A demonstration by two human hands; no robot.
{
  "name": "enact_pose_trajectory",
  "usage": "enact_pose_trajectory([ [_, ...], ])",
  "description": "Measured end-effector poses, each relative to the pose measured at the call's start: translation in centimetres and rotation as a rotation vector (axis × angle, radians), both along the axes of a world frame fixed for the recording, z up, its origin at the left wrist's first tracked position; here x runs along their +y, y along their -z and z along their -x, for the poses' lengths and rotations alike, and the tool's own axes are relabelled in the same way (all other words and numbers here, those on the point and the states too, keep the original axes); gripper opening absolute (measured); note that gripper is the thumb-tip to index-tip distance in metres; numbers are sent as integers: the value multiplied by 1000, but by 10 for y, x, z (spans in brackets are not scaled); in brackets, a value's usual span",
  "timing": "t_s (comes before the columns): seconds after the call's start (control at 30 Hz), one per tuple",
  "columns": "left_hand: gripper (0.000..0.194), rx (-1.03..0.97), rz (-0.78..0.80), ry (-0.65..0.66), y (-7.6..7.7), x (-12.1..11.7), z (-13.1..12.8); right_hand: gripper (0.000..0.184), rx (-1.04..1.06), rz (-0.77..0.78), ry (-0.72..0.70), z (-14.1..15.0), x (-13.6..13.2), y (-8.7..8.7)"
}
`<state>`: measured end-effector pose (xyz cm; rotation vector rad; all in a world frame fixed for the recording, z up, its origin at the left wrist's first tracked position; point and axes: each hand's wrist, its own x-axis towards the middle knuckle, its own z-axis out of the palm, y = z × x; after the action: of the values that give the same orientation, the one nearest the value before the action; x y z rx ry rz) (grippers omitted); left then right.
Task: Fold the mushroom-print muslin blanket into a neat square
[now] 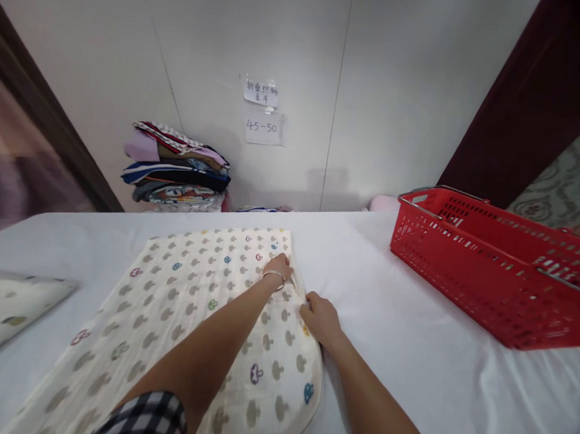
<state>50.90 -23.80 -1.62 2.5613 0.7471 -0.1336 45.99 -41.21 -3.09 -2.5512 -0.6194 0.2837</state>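
Observation:
A cream cloth [201,290] printed with grey and coloured mushrooms lies flat over the middle of the white-covered table. My left hand [278,268], with a bracelet at the wrist, reaches across it and has its fingers closed on the cloth near the far right corner. Slightly closer to me, my right hand [321,319] pinches the right edge of the same cloth. Small creases run between the two hands. The fingertips of both hands are partly hidden. Toward me the right edge curves in a rounded corner.
A red plastic basket [462,278] with metal handles stands on the table at the right. A folded printed cloth [13,312] lies at the left edge. Behind the table rises a stack of folded fabrics [178,166]. Paper signs [264,126] hang on the wall.

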Motion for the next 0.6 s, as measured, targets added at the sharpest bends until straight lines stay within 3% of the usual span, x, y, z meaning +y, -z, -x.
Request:
enact_pose_trajectory([
  [0.27,37,-11,-67,88,-1,-1,-1,15,-14,1,-12,-1,0,2],
  [0.47,18,13,-113,159,-5,-5,-2,17,-13,-1,-15,-1,1,1],
  [0.6,22,62,-105,118,-9,-7,-9,18,-3,8,-23,-2,1,-1],
])
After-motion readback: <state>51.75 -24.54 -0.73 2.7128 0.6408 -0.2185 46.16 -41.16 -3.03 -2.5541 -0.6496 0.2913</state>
